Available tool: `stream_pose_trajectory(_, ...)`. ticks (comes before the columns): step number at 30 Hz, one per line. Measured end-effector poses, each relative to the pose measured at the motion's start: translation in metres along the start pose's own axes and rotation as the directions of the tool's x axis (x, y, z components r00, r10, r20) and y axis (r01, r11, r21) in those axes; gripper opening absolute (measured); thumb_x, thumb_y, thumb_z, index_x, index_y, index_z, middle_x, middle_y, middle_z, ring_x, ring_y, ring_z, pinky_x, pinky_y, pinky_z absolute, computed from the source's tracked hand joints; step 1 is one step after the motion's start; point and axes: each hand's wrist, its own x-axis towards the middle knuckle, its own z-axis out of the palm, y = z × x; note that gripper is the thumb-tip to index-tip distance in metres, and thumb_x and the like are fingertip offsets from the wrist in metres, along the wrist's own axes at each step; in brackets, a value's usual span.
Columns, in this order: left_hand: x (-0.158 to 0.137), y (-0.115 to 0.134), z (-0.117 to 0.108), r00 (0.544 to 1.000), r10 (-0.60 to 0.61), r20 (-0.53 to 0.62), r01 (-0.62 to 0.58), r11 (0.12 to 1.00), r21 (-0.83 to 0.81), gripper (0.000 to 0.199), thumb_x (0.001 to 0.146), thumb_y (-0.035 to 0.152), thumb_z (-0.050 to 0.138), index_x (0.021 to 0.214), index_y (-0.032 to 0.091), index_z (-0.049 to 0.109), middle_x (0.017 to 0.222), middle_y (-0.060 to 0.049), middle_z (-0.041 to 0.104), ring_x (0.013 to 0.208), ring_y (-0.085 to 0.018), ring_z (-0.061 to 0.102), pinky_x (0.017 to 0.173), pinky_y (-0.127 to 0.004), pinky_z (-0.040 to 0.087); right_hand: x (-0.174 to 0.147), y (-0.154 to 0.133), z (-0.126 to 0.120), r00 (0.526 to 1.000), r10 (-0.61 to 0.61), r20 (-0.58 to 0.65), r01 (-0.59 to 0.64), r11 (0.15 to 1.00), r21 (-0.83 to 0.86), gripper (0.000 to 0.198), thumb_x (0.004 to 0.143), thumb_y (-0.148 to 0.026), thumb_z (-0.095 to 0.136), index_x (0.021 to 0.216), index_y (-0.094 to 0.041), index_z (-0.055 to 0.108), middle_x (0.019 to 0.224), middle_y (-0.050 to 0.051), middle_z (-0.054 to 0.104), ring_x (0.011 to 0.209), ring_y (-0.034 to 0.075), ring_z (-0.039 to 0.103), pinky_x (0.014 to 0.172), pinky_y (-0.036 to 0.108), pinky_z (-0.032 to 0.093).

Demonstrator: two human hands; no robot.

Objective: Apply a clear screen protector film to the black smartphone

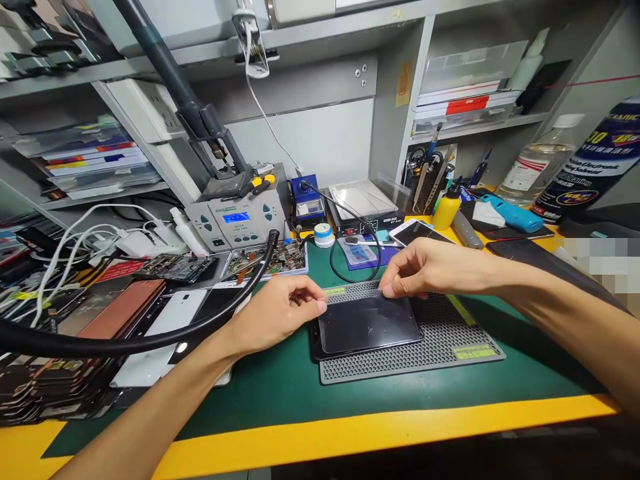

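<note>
A black phone (316, 350) lies sideways on a grey perforated mat (400, 361). Over it is a thin glossy sheet (370, 328), slightly offset from the phone; whether it is a film or a glass panel I cannot tell. My left hand (283, 310) pinches the sheet's upper left corner between thumb and fingertips. At the far edge, my right hand (417, 267) has its thumb and fingers pressed together on the sheet. Small light marks show on the dark surface.
A black hose (200, 337) arches across the left side near my forearm. Stacked phone parts (65, 380) crowd the left. Behind stand a rework station (237, 220) and a heating plate device (367, 207). Bottles, including a clear one (537, 160), line the right.
</note>
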Motion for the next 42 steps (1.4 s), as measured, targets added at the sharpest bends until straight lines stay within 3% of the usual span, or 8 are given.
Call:
stream_pose_trajectory(6,-0.003,-0.002,0.007,0.997,-0.055,-0.052,0.060,0.994,0.087,0.022,0.088,0.040,0.063,0.092,0.020,0.071,0.082,-0.001,0.068,0.070,-0.014,0.055,0.064,-0.026,0.044,0.001,-0.006,0.006,0.998,0.042,-0.040,-0.044,0.998,-0.047,0.030,0.075,-0.046,0.076,0.086,-0.019,0.079,0.077,0.002,0.072,0.067,0.016,0.059,0.058,0.026,0.040)
stream_pose_trajectory(16,-0.005,-0.002,0.012,0.993,-0.020,-0.116,0.042,0.980,0.197,0.016,0.088,0.035,0.063,0.089,0.022,0.073,0.089,-0.001,0.066,0.072,-0.013,0.055,0.065,-0.026,0.046,0.004,-0.002,0.014,0.991,0.104,-0.087,-0.110,0.991,-0.072,0.024,0.075,-0.042,0.075,0.085,-0.020,0.079,0.073,0.002,0.070,0.065,0.017,0.056,0.054,0.027,0.037)
stream_pose_trajectory(42,-0.008,-0.005,0.014,0.993,-0.011,-0.116,0.035,0.977,0.212,0.017,0.088,0.037,0.063,0.091,0.022,0.071,0.090,-0.002,0.065,0.073,-0.014,0.057,0.065,-0.025,0.048,0.006,0.008,0.015,0.996,0.039,-0.081,-0.042,0.998,-0.047,0.028,0.075,-0.043,0.075,0.088,-0.019,0.078,0.074,0.002,0.070,0.064,0.016,0.057,0.054,0.026,0.037)
